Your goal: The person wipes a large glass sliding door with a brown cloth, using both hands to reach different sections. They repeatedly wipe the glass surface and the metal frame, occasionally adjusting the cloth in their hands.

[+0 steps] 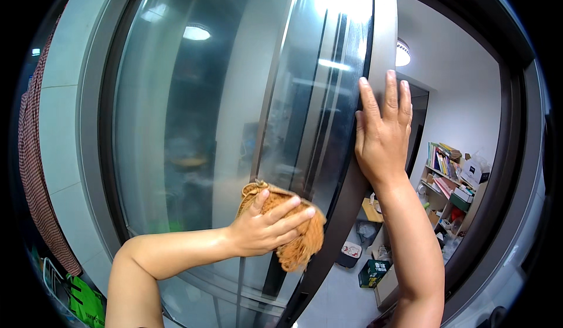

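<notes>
A fuzzy orange-brown cleaning cloth point(305, 240) is pressed flat to the glass door panel point(193, 123), low and near the middle. My left hand point(267, 225) lies over the cloth with its fingers spread, holding it to the glass. Higher up and to the right, my right hand point(384, 134) rests on the metal door frame point(384, 23). Its fingers point upward and stand apart, the thumb toward the glass side, and nothing is in it. The palm side of both hands is hidden.
Beyond the doorway on the right stands a shelf point(448, 187) packed with books and boxes. A green carton point(373, 273) and a small lidded bin point(350, 253) sit on the floor there. At the left, a checked cloth point(38, 134) hangs by the tiled wall, above a green bag point(86, 301).
</notes>
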Motion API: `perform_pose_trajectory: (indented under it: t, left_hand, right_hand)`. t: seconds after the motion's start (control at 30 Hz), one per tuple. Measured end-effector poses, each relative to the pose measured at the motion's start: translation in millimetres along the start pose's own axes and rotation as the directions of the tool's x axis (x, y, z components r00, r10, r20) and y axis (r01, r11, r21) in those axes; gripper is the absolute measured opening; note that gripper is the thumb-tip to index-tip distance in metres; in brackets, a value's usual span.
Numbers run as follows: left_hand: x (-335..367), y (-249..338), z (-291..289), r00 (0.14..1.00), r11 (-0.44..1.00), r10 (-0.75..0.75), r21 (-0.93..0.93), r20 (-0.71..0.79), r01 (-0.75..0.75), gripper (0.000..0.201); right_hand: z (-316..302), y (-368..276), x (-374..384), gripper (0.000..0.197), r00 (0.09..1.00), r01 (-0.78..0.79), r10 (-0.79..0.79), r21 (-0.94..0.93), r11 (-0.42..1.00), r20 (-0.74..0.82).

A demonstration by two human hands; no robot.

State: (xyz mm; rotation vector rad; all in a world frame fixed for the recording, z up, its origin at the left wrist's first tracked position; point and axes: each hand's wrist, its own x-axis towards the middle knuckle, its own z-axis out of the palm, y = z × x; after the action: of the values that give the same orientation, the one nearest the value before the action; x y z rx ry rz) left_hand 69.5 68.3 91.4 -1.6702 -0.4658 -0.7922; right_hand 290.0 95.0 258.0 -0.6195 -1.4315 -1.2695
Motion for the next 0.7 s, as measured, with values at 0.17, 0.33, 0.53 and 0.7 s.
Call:
perform_pose_trajectory:
  t: [0.17, 0.33, 0.53, 0.7]
  left_hand:
    - [59, -91, -8, 0.964, 0.949, -0.265, 0.170, -0.034, 0.267, 0.036]
    - [142, -223, -27, 0.556, 0.538, -0.791, 0.143, -0.255, 0.831, 0.045]
    - [128, -118, 8, 0.834, 0.784, -0.473, 0.297, -0.285, 0.546, 0.052]
    - [-19, 64, 18, 0.971, 0.971, -0.238, 0.013, 0.036, 0.238, 0.020]
  right_hand:
    - [-13, -3, -10, 0.053, 0.984, 0.140, -0.139, -0.001, 0.990, 0.113]
    - [-20, -13, -16, 0.052, 0.986, 0.073, -0.082, 0.067, 0.995, 0.143]
    - [-34, -9, -55, 0.053, 0.969, -0.037, 0.010, 0.105, 0.994, 0.248]
    - [-40, -13, -106, 0.061, 0.957, -0.168, 0.085, 0.291, 0.942, 0.278]
